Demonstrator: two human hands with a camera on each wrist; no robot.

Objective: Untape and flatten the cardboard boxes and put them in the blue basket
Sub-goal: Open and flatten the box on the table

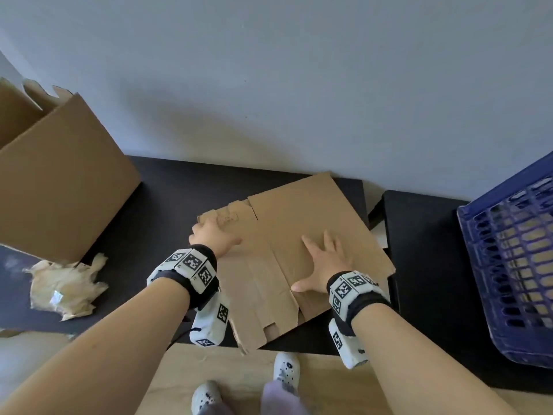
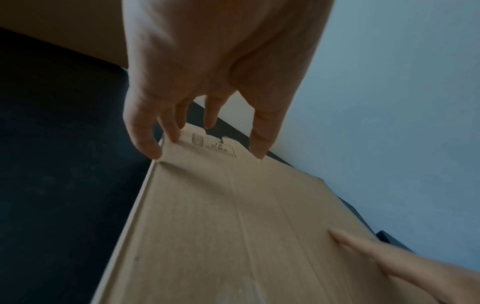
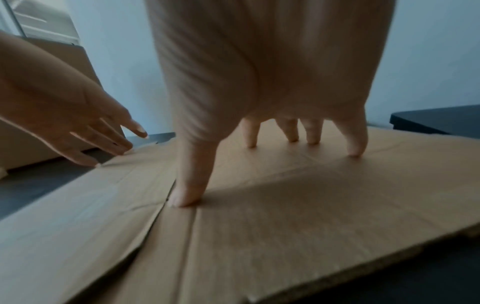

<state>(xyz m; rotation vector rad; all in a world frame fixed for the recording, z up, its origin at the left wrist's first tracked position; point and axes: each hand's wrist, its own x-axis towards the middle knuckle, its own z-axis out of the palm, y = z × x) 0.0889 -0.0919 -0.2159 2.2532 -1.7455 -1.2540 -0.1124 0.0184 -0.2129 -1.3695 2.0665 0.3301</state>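
Note:
A flattened cardboard box [image 1: 299, 235] lies on the dark table [image 1: 167, 205], its near flaps reaching over the front edge. My left hand [image 1: 209, 229] rests with straight fingers on its far left corner, fingertips [image 2: 153, 152] at the cardboard's edge [image 2: 233, 226] near a printed label. My right hand [image 1: 320, 259] presses flat on the middle of the sheet, fingers spread, with fingertips [image 3: 357, 150] and thumb down on the cardboard [image 3: 311, 216]. The blue basket [image 1: 462, 223] stands at the right on a second dark table, with tan cardboard showing through its lattice.
A large upright cardboard box [image 1: 59, 181] with open flaps stands at the left of the table. A crumpled wad of tape and paper [image 1: 65, 283] lies before it. A narrow gap separates the two tables. The wall runs right behind them. My feet stand on the wooden floor below.

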